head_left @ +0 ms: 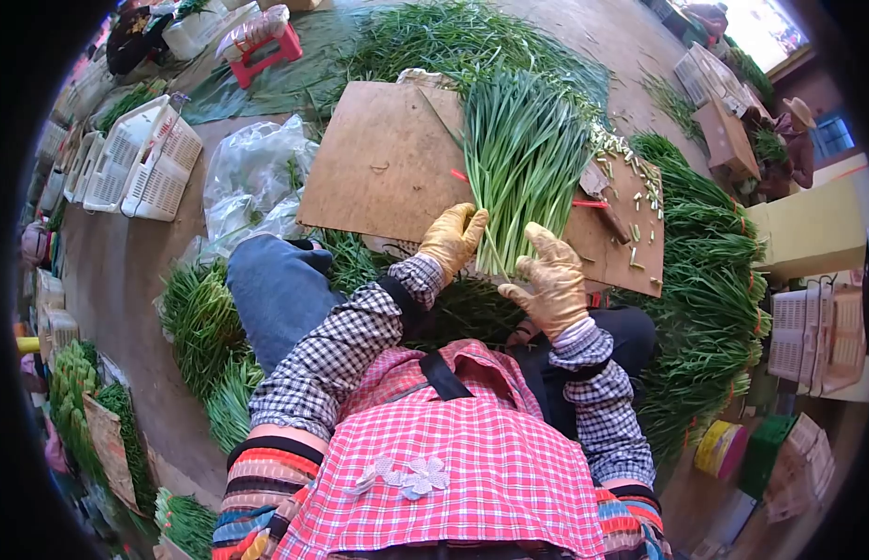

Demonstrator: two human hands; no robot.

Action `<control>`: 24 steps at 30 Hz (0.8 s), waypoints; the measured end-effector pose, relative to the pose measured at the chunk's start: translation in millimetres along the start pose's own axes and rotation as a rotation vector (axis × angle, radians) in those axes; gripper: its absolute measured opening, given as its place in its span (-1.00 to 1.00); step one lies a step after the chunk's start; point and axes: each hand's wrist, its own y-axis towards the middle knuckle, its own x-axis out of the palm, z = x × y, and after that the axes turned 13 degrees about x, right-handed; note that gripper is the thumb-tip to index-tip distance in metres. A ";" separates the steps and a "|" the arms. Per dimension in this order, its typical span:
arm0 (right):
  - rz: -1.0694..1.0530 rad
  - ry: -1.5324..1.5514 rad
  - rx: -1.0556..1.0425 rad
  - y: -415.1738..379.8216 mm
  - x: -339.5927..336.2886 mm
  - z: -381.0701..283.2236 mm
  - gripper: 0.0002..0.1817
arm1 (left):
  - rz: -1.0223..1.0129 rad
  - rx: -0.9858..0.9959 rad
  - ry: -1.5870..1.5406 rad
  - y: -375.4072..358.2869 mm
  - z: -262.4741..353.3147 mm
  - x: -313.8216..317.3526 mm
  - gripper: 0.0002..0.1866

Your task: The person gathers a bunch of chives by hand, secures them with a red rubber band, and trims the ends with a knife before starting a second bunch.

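A large bunch of long green stalks lies on a brown board, its pale cut ends toward me. My left hand, in a yellowish glove, is at the left side of those ends, thumb and fingers curled against the stalks. On the right, my gloved right hand has its thumb and fingers spread beside the ends. A knife with a wooden handle rests on the board's right part, near a red strip and scattered cut stalk pieces.
Loose greens are heaped behind the board. Tied bunches line the right side. Clear plastic bags, white crates and a red stool stand left. A person in a hat is at far right.
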 end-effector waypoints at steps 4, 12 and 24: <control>0.016 -0.072 0.038 -1.0 30.3 -2.0 -0.76 | 0.039 0.049 0.236 5.0 12.6 -2.2 -0.60; 0.187 0.060 0.107 -3.1 20.7 -14.1 -0.83 | 0.034 0.407 0.434 30.1 42.1 0.2 -0.66; 0.220 0.084 0.092 6.3 23.2 -9.4 -0.77 | -0.279 0.131 0.029 56.2 12.6 9.3 -0.58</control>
